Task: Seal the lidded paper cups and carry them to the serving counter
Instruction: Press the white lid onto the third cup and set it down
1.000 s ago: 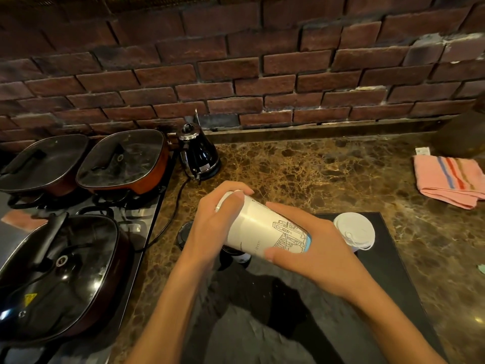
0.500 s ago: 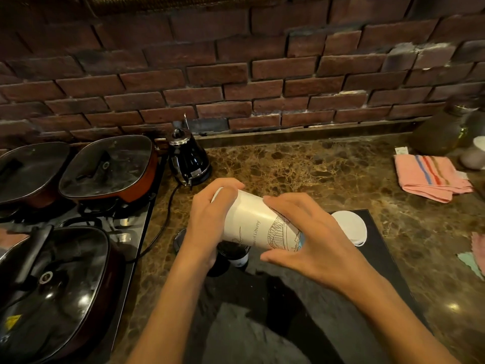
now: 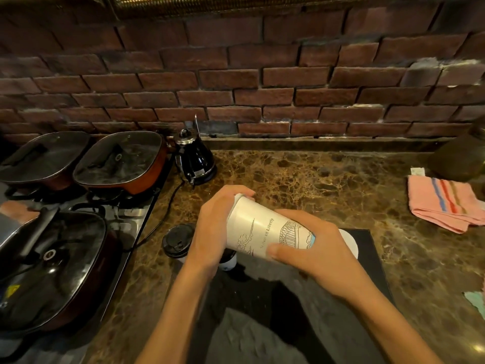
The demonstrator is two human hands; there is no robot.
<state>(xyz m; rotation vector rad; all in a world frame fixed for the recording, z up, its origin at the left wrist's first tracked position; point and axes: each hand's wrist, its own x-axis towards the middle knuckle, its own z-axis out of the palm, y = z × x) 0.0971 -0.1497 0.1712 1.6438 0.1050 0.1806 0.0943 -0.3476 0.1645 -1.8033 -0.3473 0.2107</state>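
The paper cup lies tipped at frame centre, long axis running upper left to lower right; left hand cups its lid end, right hand wraps its base. Black-lidded cup stands left.

A white paper cup printed with line drawings and the words "Statue of Liberty" is tipped nearly on its side above the surface, gripped at both ends. Two more cups stand below: one with a black lid, another mostly hidden. A white-lidded cup peeks out behind.
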